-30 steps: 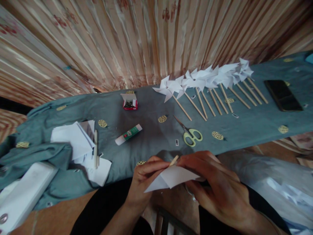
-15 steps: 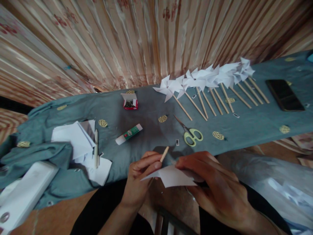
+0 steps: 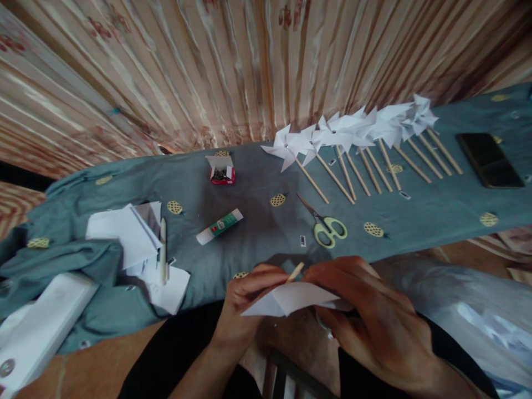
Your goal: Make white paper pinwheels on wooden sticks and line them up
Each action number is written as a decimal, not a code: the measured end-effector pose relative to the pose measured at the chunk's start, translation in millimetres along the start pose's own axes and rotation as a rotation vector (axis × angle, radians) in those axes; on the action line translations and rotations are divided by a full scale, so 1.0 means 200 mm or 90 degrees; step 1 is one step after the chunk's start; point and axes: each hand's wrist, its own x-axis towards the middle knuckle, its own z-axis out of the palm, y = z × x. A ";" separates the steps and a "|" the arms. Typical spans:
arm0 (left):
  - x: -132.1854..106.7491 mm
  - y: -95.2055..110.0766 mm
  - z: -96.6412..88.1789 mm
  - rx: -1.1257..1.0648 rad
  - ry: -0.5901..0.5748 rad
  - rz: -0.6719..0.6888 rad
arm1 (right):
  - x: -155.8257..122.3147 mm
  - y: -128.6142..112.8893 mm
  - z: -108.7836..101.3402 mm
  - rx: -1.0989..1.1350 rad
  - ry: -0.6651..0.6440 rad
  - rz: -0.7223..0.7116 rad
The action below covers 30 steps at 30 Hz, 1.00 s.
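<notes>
A white paper pinwheel [image 3: 286, 300] is between my hands, over my lap at the near table edge. My left hand [image 3: 245, 299] is closed around a wooden stick [image 3: 296, 271], whose pale tip pokes up behind the paper. With fingers bent over the paper's right side, my right hand [image 3: 366, 310] grips the pinwheel; its fingertips are partly hidden. Beyond my hands lie green-handled scissors [image 3: 330, 231] with the blades pointing away to the left. A glue stick [image 3: 219, 226] rests further left, and an open red box of small metal pins [image 3: 221, 175] stands behind it.
Finished-looking paper pinwheels [image 3: 341, 133] on sticks lie in a row at the back right. Beside them is a black phone [image 3: 490, 159]. On the left are paper sheets [image 3: 120, 230], a pen [image 3: 163, 252] and a white case-like object [image 3: 47, 332]. A pleated curtain [image 3: 233, 72] hangs behind.
The stick's tip has shifted right, up against the paper, near my right fingers. The paper has turned slightly and my hands are closer together.
</notes>
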 end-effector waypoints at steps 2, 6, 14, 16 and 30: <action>0.00 0.00 0.00 0.007 -0.012 0.014 | 0.00 0.00 0.00 -0.002 -0.010 0.009; 0.00 -0.01 -0.01 0.014 -0.027 0.028 | 0.00 0.00 0.00 -0.001 -0.014 0.012; 0.00 -0.01 -0.01 0.020 -0.024 -0.014 | 0.00 0.00 0.00 0.009 -0.007 0.012; 0.00 -0.01 -0.01 0.025 -0.026 -0.010 | 0.00 0.00 0.00 0.015 -0.007 0.012; 0.00 -0.02 -0.02 0.022 -0.037 -0.012 | -0.01 0.00 0.01 0.036 -0.020 0.032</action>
